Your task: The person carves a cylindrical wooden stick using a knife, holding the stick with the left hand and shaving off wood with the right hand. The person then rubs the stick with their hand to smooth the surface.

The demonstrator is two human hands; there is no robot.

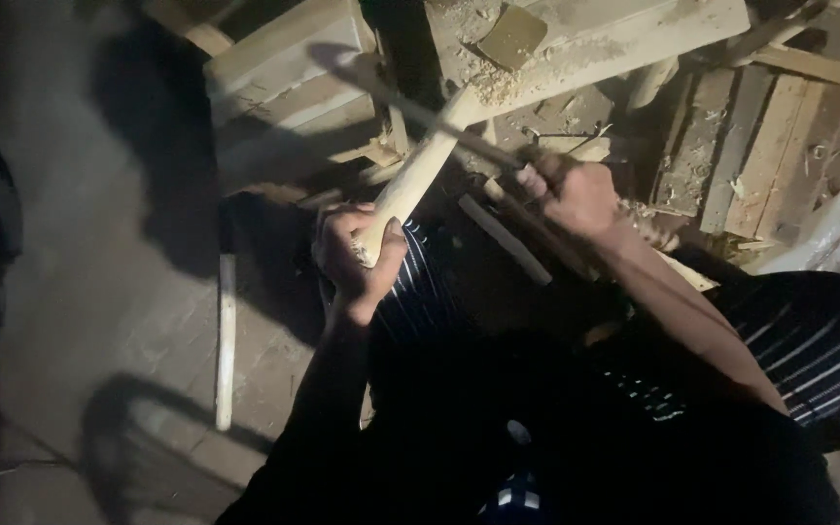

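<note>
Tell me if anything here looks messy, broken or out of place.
Mostly mess: wood shavings lie scattered over the wooden block where the pale stick rests. A second pale stick lies loose on the floor. The left hand grips the stick's end; the right hand holds a dark blade across it.

1. Left hand (357, 255) is curled into a tight fist, fingers wrapped all the way round, thumb side up toward the top of the frame. Something is gripped in it.
2. Left forearm runs pretty much straight down from that fist toward the body, wrist bent back a bit, the arm mostly lost in shadow.
3. Right hand (576, 194) is clenched too, knuckles facing left, back of the hand lit up. It sits higher and further out than the left one.
4. Right forearm is bare and stretches diagonally down to the lower right, elbow out to the side.
5. The two hands are well apart, both closed in a firm grip.
</note>
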